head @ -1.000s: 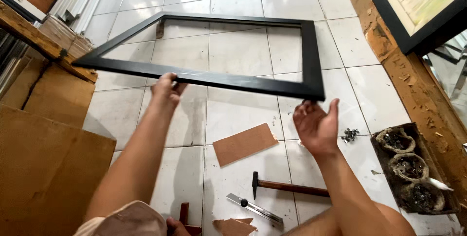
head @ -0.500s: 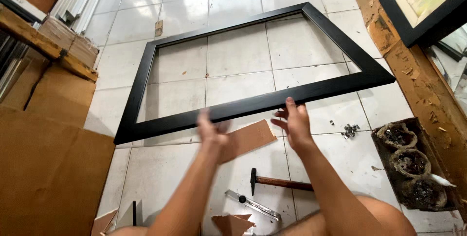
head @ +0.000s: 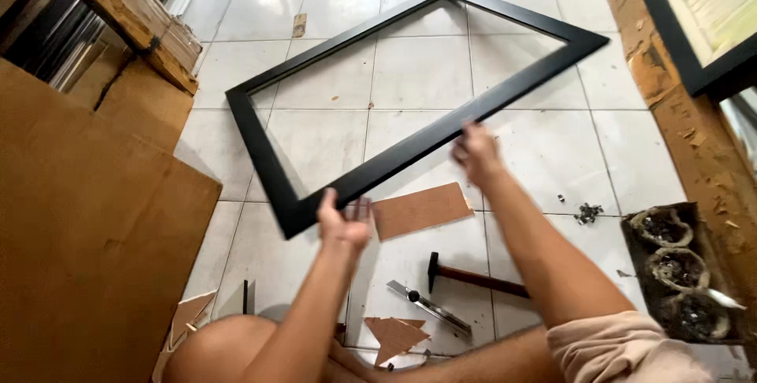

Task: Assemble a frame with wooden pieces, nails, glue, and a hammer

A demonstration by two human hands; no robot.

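Note:
A large black rectangular picture frame [head: 260,134], empty inside, is raised over the white tiled floor and turned at an angle. My left hand [head: 344,223] grips its near rail close to the lower left corner. My right hand [head: 473,151] holds the same rail further along, towards the middle. Through the frame I see bare tiles. A flat brown cardboard piece [head: 419,209] lies on the floor just under the near rail, between my hands.
A hammer [head: 473,276] and a utility knife [head: 430,306] lie near my knees, with cardboard offcuts [head: 394,336]. Large cardboard sheets [head: 79,233] cover the left. A dark tray of small bowls [head: 678,272] sits right, by a wooden beam [head: 678,107] and a framed picture [head: 702,12].
The frame has swung anticlockwise and shifted left. My hands moved along the near rail: the left now sits near the lower left corner, the right near mid-rail.

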